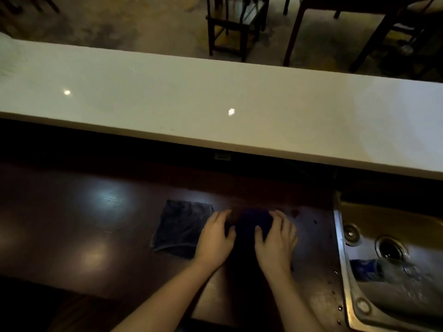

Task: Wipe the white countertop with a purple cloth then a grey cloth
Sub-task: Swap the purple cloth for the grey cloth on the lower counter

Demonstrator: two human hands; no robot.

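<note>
A dark purple cloth [254, 220] lies on the dark wooden lower counter [84, 224], between my two hands. My left hand [214, 238] rests on its left side, and my right hand [276, 238] covers its right side with the thumb on the fabric. Both hands lie flat with fingers spread on the cloth. A grey cloth [178, 227] lies flat just to the left, partly under my left hand. The long white countertop [215, 99] runs across the view above and beyond the lower counter, bare and glossy.
A metal sink [395, 271] sits at the right, with a clear plastic bottle [383, 271] with a blue label lying in it. Dark chairs [235, 27] and table legs stand on the floor beyond the white countertop.
</note>
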